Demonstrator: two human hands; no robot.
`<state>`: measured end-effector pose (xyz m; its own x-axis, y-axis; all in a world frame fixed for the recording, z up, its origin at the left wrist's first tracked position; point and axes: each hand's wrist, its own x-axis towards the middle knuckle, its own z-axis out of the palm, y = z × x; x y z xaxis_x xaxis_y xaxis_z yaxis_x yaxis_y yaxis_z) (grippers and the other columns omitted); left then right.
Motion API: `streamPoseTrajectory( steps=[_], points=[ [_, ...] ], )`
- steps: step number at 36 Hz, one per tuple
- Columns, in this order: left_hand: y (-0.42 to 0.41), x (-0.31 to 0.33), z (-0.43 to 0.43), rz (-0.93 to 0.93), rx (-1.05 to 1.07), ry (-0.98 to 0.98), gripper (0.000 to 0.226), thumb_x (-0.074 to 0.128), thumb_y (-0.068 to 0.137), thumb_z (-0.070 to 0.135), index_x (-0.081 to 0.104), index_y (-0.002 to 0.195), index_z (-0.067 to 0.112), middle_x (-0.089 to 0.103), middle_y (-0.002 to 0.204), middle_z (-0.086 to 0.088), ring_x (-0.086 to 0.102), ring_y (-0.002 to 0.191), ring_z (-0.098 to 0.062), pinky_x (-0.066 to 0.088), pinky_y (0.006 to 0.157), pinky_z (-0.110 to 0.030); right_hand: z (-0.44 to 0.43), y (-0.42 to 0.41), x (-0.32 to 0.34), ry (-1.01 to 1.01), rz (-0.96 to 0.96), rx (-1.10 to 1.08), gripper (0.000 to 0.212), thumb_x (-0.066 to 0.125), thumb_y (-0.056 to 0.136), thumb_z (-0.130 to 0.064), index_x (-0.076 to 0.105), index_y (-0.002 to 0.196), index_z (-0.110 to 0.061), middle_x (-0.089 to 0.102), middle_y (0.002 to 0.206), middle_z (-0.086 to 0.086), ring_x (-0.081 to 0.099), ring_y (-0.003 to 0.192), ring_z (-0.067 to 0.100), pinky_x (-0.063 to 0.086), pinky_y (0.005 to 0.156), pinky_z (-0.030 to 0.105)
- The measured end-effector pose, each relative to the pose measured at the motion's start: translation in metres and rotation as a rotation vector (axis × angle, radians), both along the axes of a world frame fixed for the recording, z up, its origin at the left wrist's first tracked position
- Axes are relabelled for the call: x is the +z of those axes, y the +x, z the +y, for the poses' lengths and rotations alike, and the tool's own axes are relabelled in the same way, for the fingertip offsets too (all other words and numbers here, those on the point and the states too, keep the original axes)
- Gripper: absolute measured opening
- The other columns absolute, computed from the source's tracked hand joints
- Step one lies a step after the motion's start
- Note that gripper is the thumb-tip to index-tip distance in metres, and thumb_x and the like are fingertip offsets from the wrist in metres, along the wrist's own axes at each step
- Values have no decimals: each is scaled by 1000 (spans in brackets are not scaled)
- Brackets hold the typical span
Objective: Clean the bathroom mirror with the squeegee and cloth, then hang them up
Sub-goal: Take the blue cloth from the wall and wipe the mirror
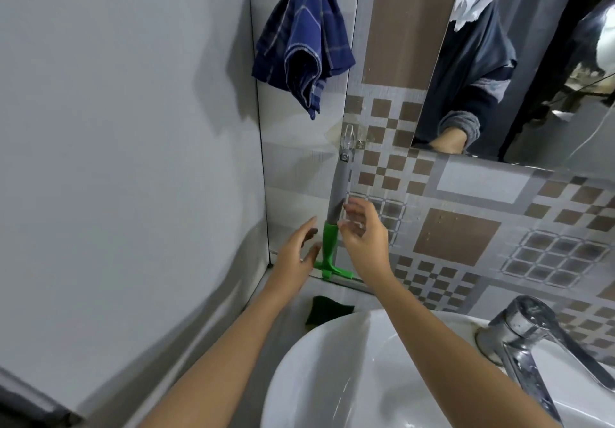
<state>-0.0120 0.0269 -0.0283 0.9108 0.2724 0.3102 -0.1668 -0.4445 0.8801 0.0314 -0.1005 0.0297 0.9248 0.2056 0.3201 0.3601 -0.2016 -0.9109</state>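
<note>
The squeegee (336, 201) has a grey handle and a green head. It hangs head-down from a clear wall hook (347, 135) in the corner. A dark blue checked cloth (301, 41) hangs high on the wall above it. My left hand (297, 254) is open just left of the green neck, fingers spread, apart from it. My right hand (361, 234) is open just right of the handle, fingertips close to it but not gripping. The mirror (519, 61) fills the upper right.
A white sink (332, 377) lies below my arms, with a chrome tap (532, 334) at the right. A dark green sponge (324, 309) rests on the ledge behind the basin. Patterned tiles cover the right wall; a plain grey wall is at left.
</note>
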Motion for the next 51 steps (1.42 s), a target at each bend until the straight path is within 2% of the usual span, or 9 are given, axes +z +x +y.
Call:
streamPoseTrajectory(
  steps=[5,9,14,18,25,35,41,48,51],
  points=[
    [2,68,9,-326,204,65,36,54,92,14,49,127,14,52,116,5,49,110,-5,35,93,-5,-1,-2,49,79,-117,-47,35,59,87,-6,53,121,-13,60,116,3,56,107,13,47,94,23],
    [6,138,24,-588,322,53,27,51,93,13,54,120,10,52,113,-4,52,107,-11,40,94,-14,7,-4,109,169,-271,-49,26,55,91,-12,56,117,-13,62,110,-1,58,103,11,48,92,26],
    [17,225,43,-698,292,-8,30,46,96,21,53,126,17,52,121,1,52,114,-8,40,96,-18,24,-4,184,227,-413,-25,25,54,92,-16,59,116,-11,63,108,-1,57,92,-3,46,78,5],
    [19,268,48,-642,166,57,33,47,96,25,50,129,22,51,125,9,49,113,3,39,98,-13,41,-1,218,185,-443,-6,25,56,92,-20,60,115,-12,61,105,-3,54,86,-4,41,71,-2],
    [41,294,64,-552,28,166,33,49,94,11,54,127,17,55,122,9,50,112,0,36,85,1,60,10,227,13,-358,-15,34,59,88,-32,56,115,-11,62,106,6,58,97,19,52,87,36],
    [55,297,72,-579,17,288,35,58,89,13,56,123,23,49,120,0,49,114,-9,39,101,-19,44,24,248,-146,-376,1,23,54,89,-7,64,110,-9,62,93,3,54,80,11,40,52,3],
    [52,308,60,-603,64,539,40,57,90,21,50,129,17,44,136,3,36,123,-3,19,98,1,20,23,289,-338,-554,-51,22,51,89,-3,70,99,-8,70,95,7,59,83,18,38,57,6],
    [39,329,34,-608,-59,500,43,52,92,36,45,132,23,45,138,2,36,131,-14,30,111,-37,-13,-1,343,-482,-646,-113,25,51,88,-2,71,100,-10,70,103,8,59,92,17,43,77,22],
    [26,341,16,-624,-116,416,40,56,90,35,49,128,23,54,124,6,49,116,-10,42,100,-32,-36,-12,355,-505,-665,-179,23,54,86,-6,72,96,-16,72,100,3,62,97,20,48,91,32]
  ],
)
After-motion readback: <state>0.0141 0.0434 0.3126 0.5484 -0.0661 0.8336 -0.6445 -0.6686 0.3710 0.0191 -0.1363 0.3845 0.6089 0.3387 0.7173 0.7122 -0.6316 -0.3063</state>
